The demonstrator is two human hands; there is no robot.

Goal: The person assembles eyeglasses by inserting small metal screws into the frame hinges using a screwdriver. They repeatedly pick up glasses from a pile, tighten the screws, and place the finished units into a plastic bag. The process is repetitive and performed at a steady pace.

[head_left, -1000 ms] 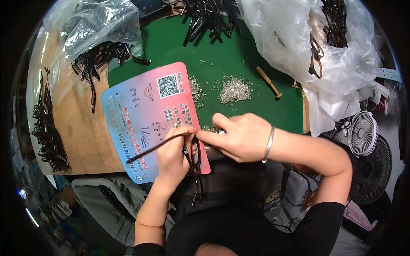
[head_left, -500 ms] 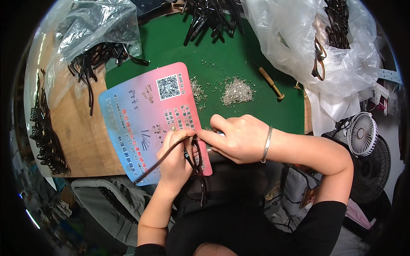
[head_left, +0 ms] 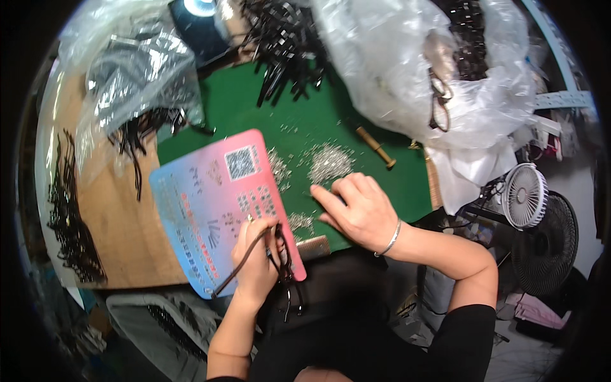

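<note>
My left hand (head_left: 258, 261) is closed around a dark brown glasses frame (head_left: 237, 270) at the near edge of the pink and blue printed mat (head_left: 184, 216). One temple of the frame juts out to the lower left; other thin dark parts hang below the fingers. To the right, my right hand (head_left: 363, 215) is over the green work surface (head_left: 401, 191), its index finger stretched and the thumb apart. That fingertip is close to the near edge of a pile of tiny silvery screws (head_left: 330, 162). Nothing shows in its fingers, though the palm is hidden.
Smaller heaps of tiny metal parts (head_left: 278, 170) lie beside the mat. A brass-coloured tool (head_left: 375, 148) rests further right. Dark temples (head_left: 280, 44) are heaped at the back, between plastic bags (head_left: 382, 57). A small white fan (head_left: 525, 194) stands right of the table.
My right hand has left the frame and moved right and away from me, toward the screws. My left hand still holds the frame. The whole view has shifted somewhat.
</note>
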